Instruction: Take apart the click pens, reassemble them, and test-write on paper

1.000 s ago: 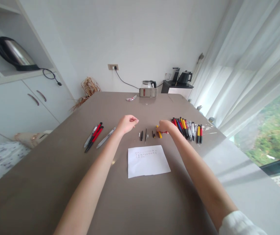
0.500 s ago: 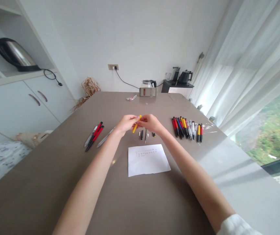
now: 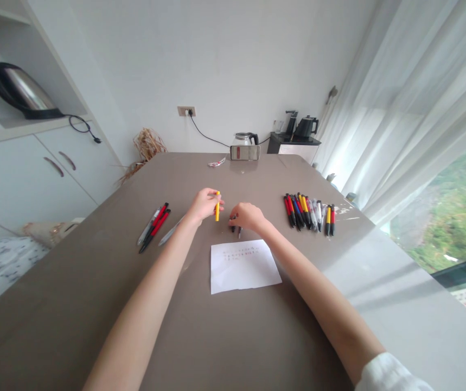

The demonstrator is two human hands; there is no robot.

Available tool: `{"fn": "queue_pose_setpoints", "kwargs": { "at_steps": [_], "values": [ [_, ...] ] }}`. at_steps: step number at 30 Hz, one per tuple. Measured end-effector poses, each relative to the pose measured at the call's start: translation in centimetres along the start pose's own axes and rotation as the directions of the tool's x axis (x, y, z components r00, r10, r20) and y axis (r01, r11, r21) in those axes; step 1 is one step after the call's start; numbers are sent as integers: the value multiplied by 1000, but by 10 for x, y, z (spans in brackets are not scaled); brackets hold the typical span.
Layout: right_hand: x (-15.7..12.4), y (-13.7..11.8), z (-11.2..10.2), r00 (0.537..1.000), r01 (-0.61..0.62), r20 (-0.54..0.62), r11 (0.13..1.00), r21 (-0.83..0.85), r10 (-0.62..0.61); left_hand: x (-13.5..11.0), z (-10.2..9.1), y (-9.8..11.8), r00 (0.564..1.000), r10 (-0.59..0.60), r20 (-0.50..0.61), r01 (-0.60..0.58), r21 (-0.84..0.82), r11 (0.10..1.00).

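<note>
My left hand pinches a yellow pen barrel, held nearly upright above the table. To its right, my right hand is low over small dark pen parts, its fingertips closed together at a tiny dark piece. Whether that piece is gripped or just touched is hard to see, and the hand hides some of the parts. Nearer to me lies a white sheet of paper with faint handwriting. Beside my left wrist rests a clear pen, partly covered by the forearm.
Red-and-black and clear pens lie on the left of the brown table. A row of several pens in mixed colours is at the right. At the far edge stand a phone, a glass pot and a small wrapper.
My hands have come apart. The left has drawn slightly left with the yellow barrel, now more upright; the right has let go of it and dropped to the small parts.
</note>
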State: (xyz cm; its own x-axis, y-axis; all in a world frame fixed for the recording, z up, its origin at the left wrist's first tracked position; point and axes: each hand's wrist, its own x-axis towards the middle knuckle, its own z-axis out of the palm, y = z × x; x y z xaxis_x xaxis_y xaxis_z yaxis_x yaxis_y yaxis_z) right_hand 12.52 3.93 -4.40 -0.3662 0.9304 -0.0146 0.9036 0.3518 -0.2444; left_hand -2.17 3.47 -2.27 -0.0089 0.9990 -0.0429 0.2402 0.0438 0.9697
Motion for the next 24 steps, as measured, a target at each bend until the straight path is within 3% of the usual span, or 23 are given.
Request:
{"fn": "queue_pose_setpoints", "kwargs": {
  "at_steps": [17, 24],
  "values": [
    [-3, -13, 4, 1000, -12, -21, 1000, -14, 11, 1, 1, -2, 999, -39, 18, 39, 20, 999],
    [-2, -12, 6, 1000, -9, -24, 997, 83, 11, 1, 2, -3, 998, -54, 22, 53, 37, 998]
  ]
}}
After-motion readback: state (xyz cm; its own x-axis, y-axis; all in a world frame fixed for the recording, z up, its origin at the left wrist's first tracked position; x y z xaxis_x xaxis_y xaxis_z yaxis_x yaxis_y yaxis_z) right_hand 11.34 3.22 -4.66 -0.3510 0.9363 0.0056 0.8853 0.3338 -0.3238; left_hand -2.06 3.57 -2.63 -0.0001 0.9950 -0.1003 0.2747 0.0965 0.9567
